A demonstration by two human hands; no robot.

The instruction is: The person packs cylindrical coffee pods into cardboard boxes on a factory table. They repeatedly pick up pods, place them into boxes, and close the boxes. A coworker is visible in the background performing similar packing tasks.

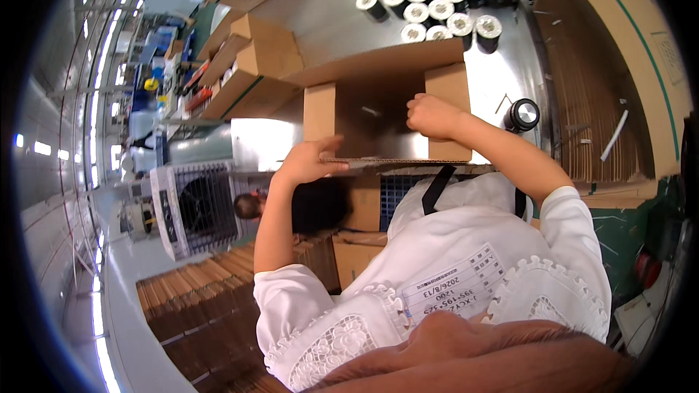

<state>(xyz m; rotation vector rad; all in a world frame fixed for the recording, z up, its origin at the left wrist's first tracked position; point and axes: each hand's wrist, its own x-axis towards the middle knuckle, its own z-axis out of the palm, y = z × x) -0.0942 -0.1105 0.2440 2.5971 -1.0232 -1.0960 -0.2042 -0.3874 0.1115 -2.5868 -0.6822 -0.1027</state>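
The box [386,62] lies at the near edge of the counter [320,7], right in front of the person, with its mouth gaping and its flaps loose, so the likeliest trouble is a slip: a pull toward the body could drag the near panel [408,161] over that edge and tip the box, since little counter shows in front of it. A second risk is shape; with no tape visible on the parts in view, uneven pressure from the two sides could skew the walls, and the left flap [319,113] or the right flap [455,87] might crease or fold the wrong way. Pushing the box away could also send its far side into the rolls [440,9], which stand close together behind it and would topple into one another, while the right forearm passes near the flask [523,114] and an outward swing of the elbow might knock it. The left hand [309,162] is at the near left corner, thumb and fingers parted about the near panel's edge; whether they squeeze it, I cannot tell. The right hand [429,116] is curled into a loose fist in front of the right flap, its fingertips hidden, so I cannot tell whether it grips the cardboard or merely rests against it.
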